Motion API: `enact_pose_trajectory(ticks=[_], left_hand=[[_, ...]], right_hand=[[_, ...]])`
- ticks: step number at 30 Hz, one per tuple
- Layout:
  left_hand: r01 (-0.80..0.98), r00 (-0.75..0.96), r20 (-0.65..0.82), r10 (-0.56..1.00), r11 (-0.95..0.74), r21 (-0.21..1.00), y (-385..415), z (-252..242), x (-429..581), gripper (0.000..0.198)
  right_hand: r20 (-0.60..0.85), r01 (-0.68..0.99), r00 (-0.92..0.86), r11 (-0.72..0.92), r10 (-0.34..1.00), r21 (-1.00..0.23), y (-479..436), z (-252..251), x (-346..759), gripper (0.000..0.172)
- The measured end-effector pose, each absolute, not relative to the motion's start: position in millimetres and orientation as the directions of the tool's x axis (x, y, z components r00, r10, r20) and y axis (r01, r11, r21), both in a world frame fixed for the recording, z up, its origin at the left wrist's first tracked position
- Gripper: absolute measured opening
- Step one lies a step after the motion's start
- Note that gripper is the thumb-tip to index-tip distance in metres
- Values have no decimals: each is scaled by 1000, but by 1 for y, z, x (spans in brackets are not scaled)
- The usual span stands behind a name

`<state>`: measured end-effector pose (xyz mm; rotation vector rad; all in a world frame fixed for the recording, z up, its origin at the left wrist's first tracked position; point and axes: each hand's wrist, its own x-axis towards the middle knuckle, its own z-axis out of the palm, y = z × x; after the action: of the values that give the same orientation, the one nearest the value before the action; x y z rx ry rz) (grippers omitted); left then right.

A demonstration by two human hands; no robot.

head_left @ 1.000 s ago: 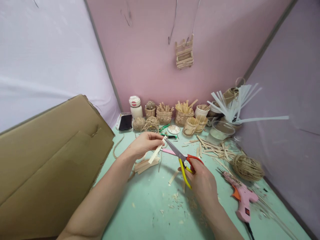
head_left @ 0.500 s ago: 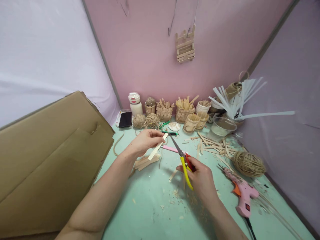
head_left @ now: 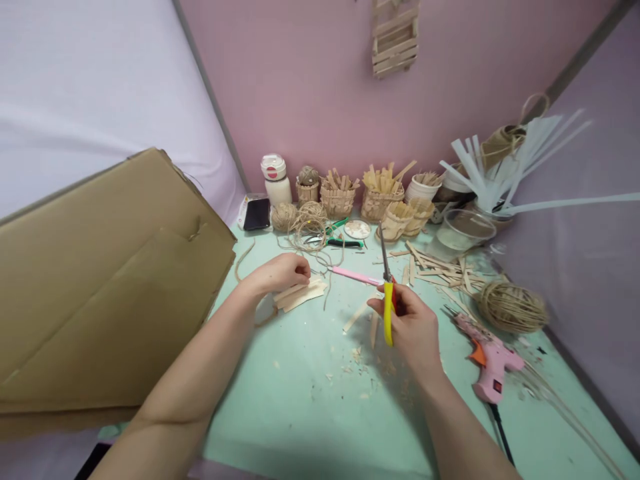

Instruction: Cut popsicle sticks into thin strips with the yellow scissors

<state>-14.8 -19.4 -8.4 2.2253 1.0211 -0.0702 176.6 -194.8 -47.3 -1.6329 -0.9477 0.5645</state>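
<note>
My left hand is over a small pile of pale wooden strips, its fingers curled together at the top of the pile. Whether a strip is pinched in them is hidden. My right hand grips a pair of scissors with yellow and red handles, the blades pointing up and away from me and looking closed. Between the hands lies a pink pen-like stick. Loose strips and small wood scraps lie below the scissors.
A large cardboard piece leans at left. Along the back stand a white bottle, baskets of sticks and green-handled pliers. At right are a clear cup, a twine ball and a pink glue gun.
My left hand has moved down and left with the wooden strip to the pile. The scissors have turned more upright and moved slightly right. The camera view has tilted downward.
</note>
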Motion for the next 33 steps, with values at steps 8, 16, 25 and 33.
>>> enact_pose_trajectory(ticks=[8,16,25,33], left_hand=[[728,676,-398,620,-480,489,-16,-22,-12,11],[745,661,-412,626,-488,455,-19,-19,-9,9],[748,658,-418,626,-479,460,-18,-23,-8,9],[717,687,-370,625,-502,484,-15,-28,-8,11]], right_hand=[[129,311,559,-63,819,-948,-196,-48,178,22],[107,317,568,-97,816,-943,-197,-46,177,22],[89,323,571,-124,816,-938,-196,-41,174,25],[89,320,570,-121,817,-940,-197,-41,173,21]])
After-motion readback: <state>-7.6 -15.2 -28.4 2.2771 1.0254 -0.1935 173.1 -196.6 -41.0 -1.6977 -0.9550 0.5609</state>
